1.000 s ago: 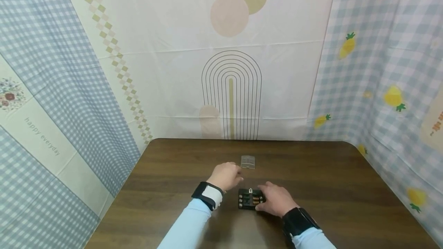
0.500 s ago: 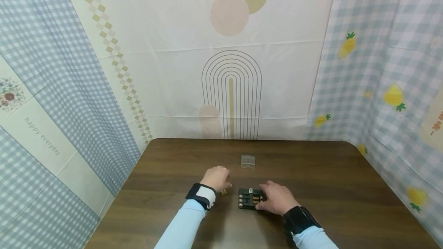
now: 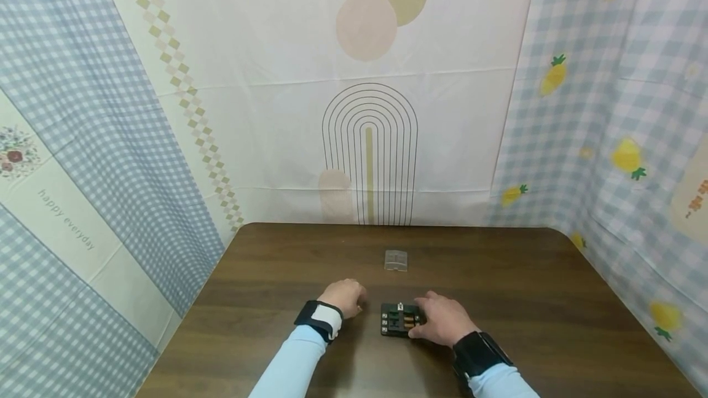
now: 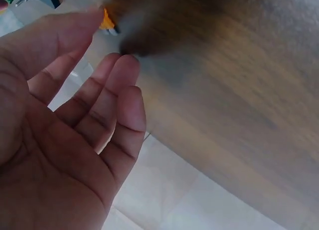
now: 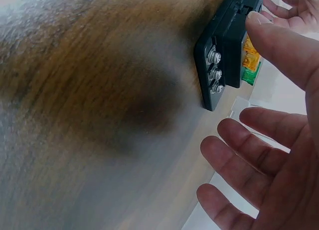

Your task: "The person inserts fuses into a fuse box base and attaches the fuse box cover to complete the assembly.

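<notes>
Near the middle of the table lies a black fuse box (image 3: 395, 319), with metal terminal screws and orange and green blade fuses showing in the right wrist view. My right hand (image 3: 444, 318) holds its right end, thumb on the near side and forefinger by the far corner; the other fingers (image 5: 237, 167) are spread. To the left of the box, my left hand (image 3: 343, 298) is low over the table. Its thumb and forefinger pinch an orange blade fuse (image 4: 106, 21), whose metal prongs stick out past the fingertips. The head view hides this fuse behind the hand.
A clear plastic cover (image 3: 396, 260) lies behind the fuse box. The brown wooden table (image 3: 498, 275) ends at a patterned cloth backdrop (image 3: 265, 140), with checked cloths hanging at both sides.
My left hand has drawn back to the left and nearer, over the spot where the orange fuse showed beside it, and now covers that fuse. My right hand and the box have stayed put.
</notes>
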The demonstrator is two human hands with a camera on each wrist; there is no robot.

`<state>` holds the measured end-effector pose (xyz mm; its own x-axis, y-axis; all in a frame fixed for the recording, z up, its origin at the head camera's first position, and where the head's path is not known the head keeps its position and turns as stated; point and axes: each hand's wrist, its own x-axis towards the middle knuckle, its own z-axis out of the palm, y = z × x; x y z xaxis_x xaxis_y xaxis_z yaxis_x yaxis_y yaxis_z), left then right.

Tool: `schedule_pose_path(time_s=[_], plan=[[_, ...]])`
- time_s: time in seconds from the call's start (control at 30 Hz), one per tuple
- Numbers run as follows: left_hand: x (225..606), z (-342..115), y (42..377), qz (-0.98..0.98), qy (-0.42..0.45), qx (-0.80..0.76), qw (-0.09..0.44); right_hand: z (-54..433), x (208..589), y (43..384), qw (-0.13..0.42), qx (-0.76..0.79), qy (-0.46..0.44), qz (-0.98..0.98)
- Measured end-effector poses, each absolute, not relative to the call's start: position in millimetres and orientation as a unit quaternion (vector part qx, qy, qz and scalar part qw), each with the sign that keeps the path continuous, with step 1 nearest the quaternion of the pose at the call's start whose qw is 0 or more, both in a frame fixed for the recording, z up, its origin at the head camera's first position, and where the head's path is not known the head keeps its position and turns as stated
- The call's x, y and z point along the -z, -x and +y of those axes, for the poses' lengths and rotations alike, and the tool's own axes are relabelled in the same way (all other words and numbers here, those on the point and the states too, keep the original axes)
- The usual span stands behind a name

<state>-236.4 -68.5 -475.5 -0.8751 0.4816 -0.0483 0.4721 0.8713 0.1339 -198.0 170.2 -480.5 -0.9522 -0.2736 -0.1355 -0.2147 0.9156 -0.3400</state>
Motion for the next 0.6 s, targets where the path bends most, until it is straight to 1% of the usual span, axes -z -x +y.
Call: schedule_pose_path(time_s=[0.2, 0.33, 0.47, 0.6], plan=[[479, -69, 236, 0.965, -0.25, -0.071, 0.044, 171, 483, 199, 0.101, 0.164, 0.119, 0.974], [483, -70, 239, 0.965, -0.252, -0.072, 0.027, 172, 483, 199, 0.102, 0.163, 0.121, 0.974], [486, -71, 241, 0.97, -0.234, -0.058, 0.009, 172, 482, 198, 0.099, 0.163, 0.124, 0.974], [488, -72, 243, 0.977, -0.203, -0.061, 0.012, 172, 481, 197, 0.094, 0.161, 0.13, 0.974]])
